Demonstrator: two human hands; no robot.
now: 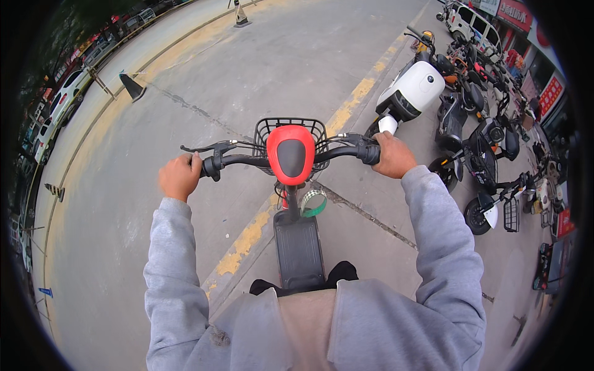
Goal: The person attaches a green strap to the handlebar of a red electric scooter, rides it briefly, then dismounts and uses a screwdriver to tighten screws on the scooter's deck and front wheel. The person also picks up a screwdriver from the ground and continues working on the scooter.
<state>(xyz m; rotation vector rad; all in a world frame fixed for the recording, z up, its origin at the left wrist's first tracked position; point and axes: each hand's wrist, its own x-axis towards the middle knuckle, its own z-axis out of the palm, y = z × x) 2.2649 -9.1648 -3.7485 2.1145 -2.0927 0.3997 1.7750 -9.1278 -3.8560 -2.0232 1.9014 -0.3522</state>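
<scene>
I sit astride an electric bike whose handlebar [238, 159] spans the middle of the view, with a red and dark grey head unit [290, 156] at its centre and a black wire basket [291, 122] beyond. My left hand [179, 175] is wrapped round the left grip, beside a brake lever. Opposite it, my right hand [394, 156] grips the right end of the bar. Below the head unit are the stem, a green-and-white ring-like item [314, 204] and the black footboard [298, 250].
Parked scooters [486, 151] crowd the right, including one with a white box [411, 86]; a white van [470, 28] stands behind, beside shopfronts. Pavement [204, 80] with a worn yellow line stretches ahead and left. Dark cones [132, 88] and parked cars [65, 102] line the left.
</scene>
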